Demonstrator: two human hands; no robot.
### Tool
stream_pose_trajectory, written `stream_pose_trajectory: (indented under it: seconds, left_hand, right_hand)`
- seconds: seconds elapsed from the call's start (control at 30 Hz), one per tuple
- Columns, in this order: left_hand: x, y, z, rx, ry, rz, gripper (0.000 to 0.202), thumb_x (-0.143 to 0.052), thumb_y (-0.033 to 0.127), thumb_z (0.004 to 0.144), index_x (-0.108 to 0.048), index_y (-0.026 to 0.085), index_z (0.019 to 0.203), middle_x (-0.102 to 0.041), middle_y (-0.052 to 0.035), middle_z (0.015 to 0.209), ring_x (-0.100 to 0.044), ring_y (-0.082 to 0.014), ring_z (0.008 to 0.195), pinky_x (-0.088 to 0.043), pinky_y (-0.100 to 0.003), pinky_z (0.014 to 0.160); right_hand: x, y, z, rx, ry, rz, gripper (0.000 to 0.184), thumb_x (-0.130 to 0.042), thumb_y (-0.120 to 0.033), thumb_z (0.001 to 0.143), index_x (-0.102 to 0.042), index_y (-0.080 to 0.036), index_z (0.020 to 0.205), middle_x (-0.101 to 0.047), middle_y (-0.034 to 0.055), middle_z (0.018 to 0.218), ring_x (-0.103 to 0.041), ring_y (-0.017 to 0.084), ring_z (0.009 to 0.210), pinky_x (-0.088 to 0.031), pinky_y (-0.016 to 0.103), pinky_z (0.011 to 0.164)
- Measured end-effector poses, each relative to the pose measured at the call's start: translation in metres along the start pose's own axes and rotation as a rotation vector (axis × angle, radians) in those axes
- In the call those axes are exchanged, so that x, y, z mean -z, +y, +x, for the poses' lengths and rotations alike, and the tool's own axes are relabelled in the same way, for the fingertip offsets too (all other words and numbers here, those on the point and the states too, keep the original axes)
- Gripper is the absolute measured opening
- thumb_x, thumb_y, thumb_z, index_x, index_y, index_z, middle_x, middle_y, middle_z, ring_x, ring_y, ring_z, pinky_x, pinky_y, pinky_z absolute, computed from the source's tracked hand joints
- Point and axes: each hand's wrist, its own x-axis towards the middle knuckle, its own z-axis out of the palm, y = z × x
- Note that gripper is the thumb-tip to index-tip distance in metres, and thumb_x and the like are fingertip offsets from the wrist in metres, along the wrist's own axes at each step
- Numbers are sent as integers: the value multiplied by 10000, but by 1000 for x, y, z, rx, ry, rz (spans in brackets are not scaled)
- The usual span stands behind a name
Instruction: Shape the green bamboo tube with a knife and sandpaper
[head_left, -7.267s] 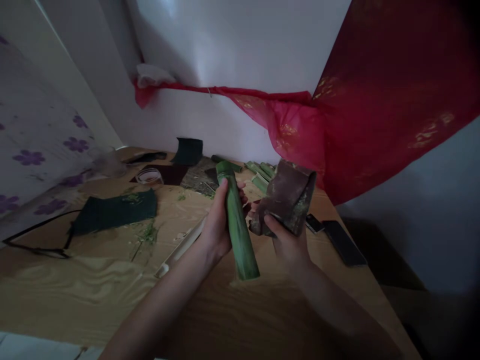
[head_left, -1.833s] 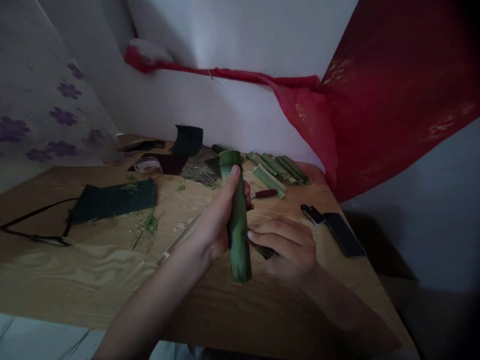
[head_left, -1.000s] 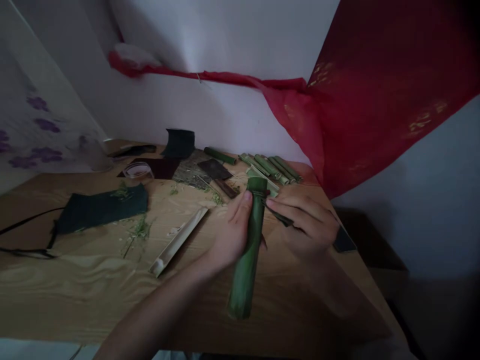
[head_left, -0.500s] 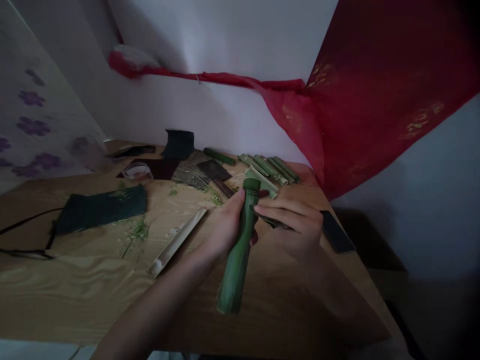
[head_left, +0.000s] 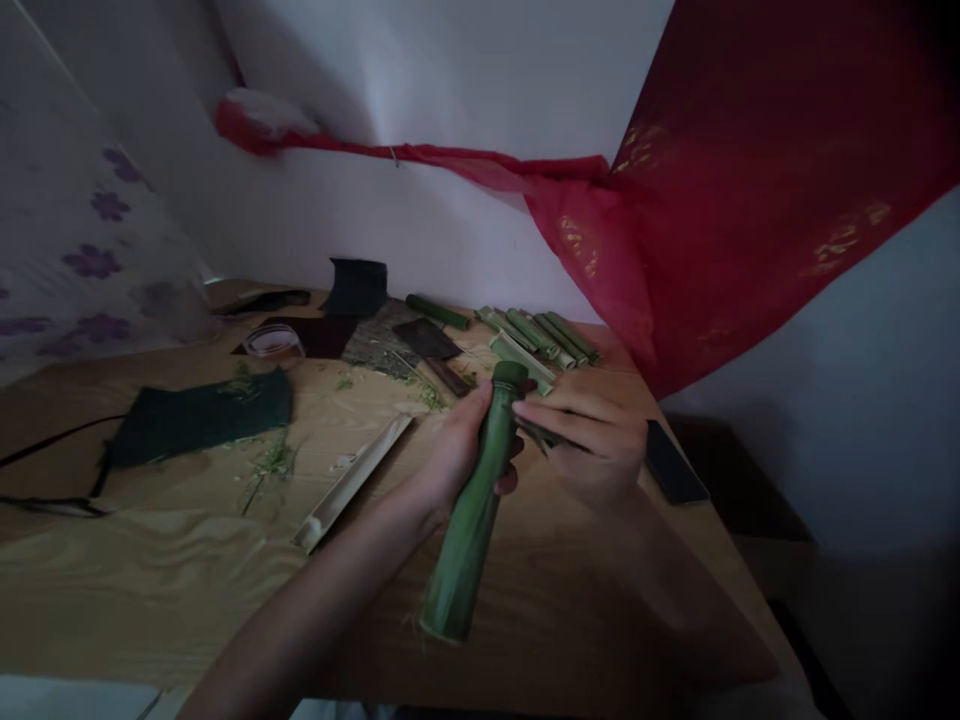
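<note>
My left hand (head_left: 463,440) is wrapped round the upper part of a green bamboo tube (head_left: 466,545), thumb along its side. The tube is tilted, its ringed top end away from me and its lower end toward me, above the table. On the tube's right side, just below the ring, my right hand (head_left: 592,440) is closed on a small dark flat piece (head_left: 546,436). Its fingertips touch the bamboo. Most of the dark piece is hidden by the fingers, so its kind is unclear.
Several short bamboo pieces (head_left: 544,335) lie at the back of the wooden table (head_left: 187,580). A split bamboo strip (head_left: 352,485), a dark green sheet (head_left: 202,415), green shavings (head_left: 274,458) and a roll of tape (head_left: 274,340) are to the left. A phone (head_left: 673,465) lies near the right edge.
The tube's lower end has shifted slightly left and toward me, and its top a little right. Fine shavings now show at its lower end. Both hands keep their hold.
</note>
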Motion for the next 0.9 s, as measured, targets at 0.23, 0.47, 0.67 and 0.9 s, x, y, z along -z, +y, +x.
stream_pose_trajectory:
  seconds: [0.23, 0.47, 0.67, 0.9]
  left_hand:
    - [-1, 0, 1, 11, 19, 27, 386, -562, 547, 891, -586, 162, 906, -489, 21, 609, -470, -107, 445, -372, -182, 281]
    - [3, -9, 10, -12, 102, 95, 315, -556, 494, 901, -568, 181, 870, -503, 29, 587, -486, -118, 423, -402, -210, 293]
    - [11, -2, 15, 76, 25, -1, 294, -589, 453, 893, -623, 161, 873, -529, 13, 608, -492, -106, 436, -399, -193, 299]
    - [8, 7, 10, 113, -22, -121, 273, -572, 428, 903, -628, 163, 869, -515, 22, 643, -502, -103, 438, -400, -193, 270]
  right_hand:
    - [-2, 6, -3, -84, -102, 108, 379, -634, -17, 833, -792, -295, 1037, -765, 15, 848, -717, 161, 754, -600, 291, 686]
    - [-1, 15, -3, -200, -133, 67, 295, -681, -55, 827, -802, -278, 977, -740, 12, 816, -690, 148, 728, -566, 274, 668]
    - [5, 9, 4, -264, -261, 104, 173, -743, -134, 820, -800, -257, 927, -756, 6, 810, -704, 152, 745, -567, 261, 700]
    - [11, 9, 9, -272, -123, -5, 148, -740, -151, 814, -788, -247, 916, -770, 14, 819, -717, 175, 761, -576, 297, 718]
